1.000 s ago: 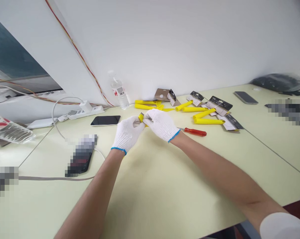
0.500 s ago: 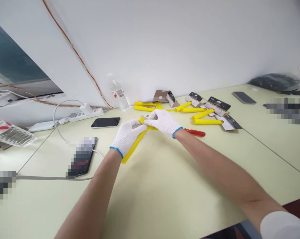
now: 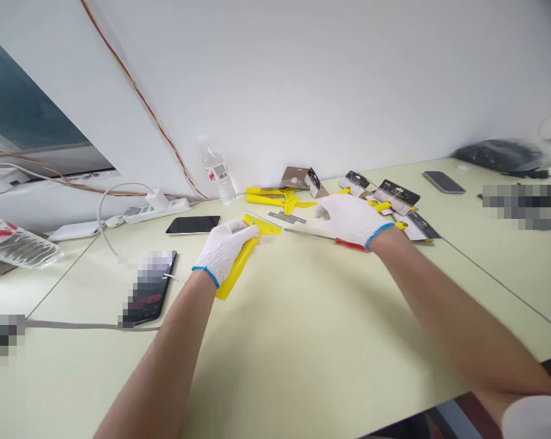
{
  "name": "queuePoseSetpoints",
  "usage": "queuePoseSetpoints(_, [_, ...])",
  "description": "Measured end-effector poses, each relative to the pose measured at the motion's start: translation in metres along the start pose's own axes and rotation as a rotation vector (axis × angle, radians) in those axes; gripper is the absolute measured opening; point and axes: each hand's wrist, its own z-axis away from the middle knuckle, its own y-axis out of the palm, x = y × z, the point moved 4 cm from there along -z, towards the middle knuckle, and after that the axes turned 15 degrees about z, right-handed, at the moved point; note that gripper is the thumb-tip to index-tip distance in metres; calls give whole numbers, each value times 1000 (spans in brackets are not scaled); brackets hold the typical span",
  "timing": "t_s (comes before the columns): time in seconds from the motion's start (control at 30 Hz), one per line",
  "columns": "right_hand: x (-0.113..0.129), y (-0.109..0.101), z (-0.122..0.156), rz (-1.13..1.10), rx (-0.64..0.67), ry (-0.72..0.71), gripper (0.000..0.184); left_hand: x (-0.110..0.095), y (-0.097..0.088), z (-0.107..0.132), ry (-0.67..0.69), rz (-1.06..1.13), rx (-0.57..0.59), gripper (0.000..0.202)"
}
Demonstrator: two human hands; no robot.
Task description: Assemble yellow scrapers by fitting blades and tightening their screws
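My left hand [image 3: 225, 247], in a white knit glove with a blue cuff, is closed around a yellow scraper [image 3: 238, 268]. Its wide head points away from me, with a thin metal blade along the far edge and small screws in it. My right hand [image 3: 351, 221], gloved likewise, hovers over a screwdriver [image 3: 351, 244] lying on the table. The red handle shows below the palm and the metal shaft points left. Thumb and fingers look apart, with some fingers hidden. Loose metal blades [image 3: 287, 217] lie just beyond the scraper head.
More yellow scraper parts [image 3: 266, 199] and folded card packages [image 3: 398, 196] lie along the wall. A water bottle [image 3: 218, 174] stands at the back. Phones [image 3: 193, 225], a power strip [image 3: 159, 210] and cables sit to the left. Another phone [image 3: 444, 182] is at right.
My right hand has left the scraper head and moved right to the screwdriver. The blade on the scraper and the loose blades are now exposed. My left hand keeps its hold.
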Motion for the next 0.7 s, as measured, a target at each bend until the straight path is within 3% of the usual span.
queuePoseSetpoints(0.1, [-41, 12, 21, 397, 112, 96, 39, -2, -2, 1, -34, 9, -31, 31])
queuePoseSetpoints(0.2, [-63, 33, 36, 564, 206, 67, 36, -11, 0, 6, 19, -22, -62, 27])
queuePoseSetpoints(0.3, [-68, 50, 43, 468, 249, 28, 27, -18, 4, 11, 87, -49, -84, 23])
queuePoseSetpoints(0.37, [-66, 55, 46, 364, 243, 13, 32, -17, 5, 11, 104, -27, -125, 21])
queuePoseSetpoints(0.53, [-60, 45, 59, 166, 56, 111, 34, -4, 4, 1, 123, 56, -126, 28])
queuePoseSetpoints(0.7, [-43, 36, 73, 13, -68, 14, 38, 1, 6, -2, 170, 6, -159, 28])
